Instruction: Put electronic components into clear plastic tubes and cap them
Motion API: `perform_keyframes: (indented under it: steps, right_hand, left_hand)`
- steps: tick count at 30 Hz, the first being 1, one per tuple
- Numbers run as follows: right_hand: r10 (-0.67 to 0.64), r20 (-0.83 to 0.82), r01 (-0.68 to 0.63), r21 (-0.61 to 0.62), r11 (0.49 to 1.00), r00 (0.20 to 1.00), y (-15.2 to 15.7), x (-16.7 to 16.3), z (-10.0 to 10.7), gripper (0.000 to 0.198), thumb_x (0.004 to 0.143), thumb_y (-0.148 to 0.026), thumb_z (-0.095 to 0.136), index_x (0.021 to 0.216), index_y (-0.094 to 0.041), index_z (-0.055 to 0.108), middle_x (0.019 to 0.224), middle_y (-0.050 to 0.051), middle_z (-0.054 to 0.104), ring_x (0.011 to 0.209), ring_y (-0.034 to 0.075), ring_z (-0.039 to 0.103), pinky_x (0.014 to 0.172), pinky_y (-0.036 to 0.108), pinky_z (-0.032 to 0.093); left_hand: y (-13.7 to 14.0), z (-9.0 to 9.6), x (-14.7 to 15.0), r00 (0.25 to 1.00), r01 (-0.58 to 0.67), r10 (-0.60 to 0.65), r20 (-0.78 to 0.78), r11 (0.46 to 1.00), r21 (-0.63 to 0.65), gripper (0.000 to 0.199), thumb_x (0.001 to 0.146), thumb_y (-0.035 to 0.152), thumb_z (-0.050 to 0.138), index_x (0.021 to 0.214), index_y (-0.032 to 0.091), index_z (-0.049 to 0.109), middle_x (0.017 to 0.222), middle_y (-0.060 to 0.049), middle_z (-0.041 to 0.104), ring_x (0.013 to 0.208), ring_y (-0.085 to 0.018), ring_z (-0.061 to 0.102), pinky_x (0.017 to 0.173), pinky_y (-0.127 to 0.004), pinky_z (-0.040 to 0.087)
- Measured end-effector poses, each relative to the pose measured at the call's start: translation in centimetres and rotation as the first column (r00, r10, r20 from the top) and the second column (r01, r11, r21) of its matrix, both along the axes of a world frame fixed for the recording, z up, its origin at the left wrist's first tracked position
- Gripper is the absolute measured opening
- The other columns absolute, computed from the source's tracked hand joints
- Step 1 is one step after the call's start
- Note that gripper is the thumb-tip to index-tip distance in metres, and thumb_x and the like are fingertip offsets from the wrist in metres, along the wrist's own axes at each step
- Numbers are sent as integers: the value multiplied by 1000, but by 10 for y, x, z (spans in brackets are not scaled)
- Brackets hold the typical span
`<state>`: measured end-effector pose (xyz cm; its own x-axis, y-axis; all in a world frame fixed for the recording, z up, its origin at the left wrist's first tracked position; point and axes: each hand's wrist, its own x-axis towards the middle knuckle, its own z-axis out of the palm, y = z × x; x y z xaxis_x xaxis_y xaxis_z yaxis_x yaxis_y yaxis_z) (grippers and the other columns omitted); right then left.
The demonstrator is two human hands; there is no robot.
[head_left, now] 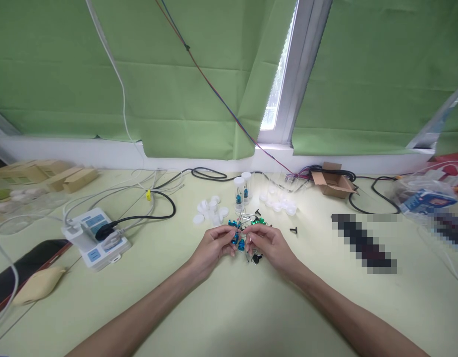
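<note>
My left hand [215, 246] is closed in a pinch around a small blue part [235, 238]. Close beside it, my right hand [269, 244] has thumb and forefinger pressed together, and whatever is between them is too small to make out. The two sets of fingertips nearly meet over a loose pile. More blue parts [241, 244], shiny green pieces [257, 222], thin metal pins and black knob-headed pieces [256, 258] lie around the fingers. Just behind stand two clear tubes with white caps [239, 182], holding blue parts.
White round caps [210, 210] lie behind my left hand, clear cups [284, 206] behind my right. A power strip [97, 238] with cables and a phone [26, 270] are at left. An open cardboard box [335, 186] and a pixelated dark object [363, 243] are at right.
</note>
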<state>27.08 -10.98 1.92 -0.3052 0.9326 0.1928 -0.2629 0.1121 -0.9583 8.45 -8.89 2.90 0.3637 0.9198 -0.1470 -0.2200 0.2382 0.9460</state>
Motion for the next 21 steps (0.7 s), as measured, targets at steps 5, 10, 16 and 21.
perform_keyframes:
  steps: [5, 10, 16, 21]
  right_hand:
    - [19, -22, -19, 15, 1000, 1000, -2, -1, 1, 21, 89, -40, 65, 95, -20, 69, 75, 2, 63, 69, 16, 60, 66, 32, 51]
    - [11, 9, -11, 41, 999, 1000, -5, -2, 7, 23, 88, -42, 65, 94, -20, 68, 73, 2, 63, 66, 15, 60, 66, 32, 51]
    - [17, 57, -22, 84, 996, 998, -7, -2, 11, 24, 89, -42, 63, 95, -18, 68, 74, 2, 64, 63, 15, 60, 65, 32, 51]
    - [14, 70, -22, 118, 993, 997, -9, -2, 10, 24, 91, -40, 62, 95, -17, 68, 73, 1, 63, 63, 13, 60, 64, 30, 51]
  left_hand:
    - [-1, -1, 0, 1000, 16, -16, 1, 1000, -1, 23, 75, 34, 79, 85, 14, 73, 78, -4, 66, 59, -10, 59, 54, -22, 48]
    - [-1, 1, 1, 1000, 25, -25, 5, 1000, -1, 25, 75, 34, 79, 87, 14, 74, 76, -4, 66, 60, -11, 60, 56, -22, 49]
    - [-2, 1, 1, 1000, 25, -25, -15, 999, 28, 24, 77, 35, 77, 86, 14, 72, 74, -4, 65, 62, -12, 60, 57, -23, 49]
    - [-3, -2, -2, 998, 26, -21, -54, 997, 79, 23, 81, 37, 73, 86, 14, 71, 73, -4, 65, 64, -14, 62, 58, -24, 49]
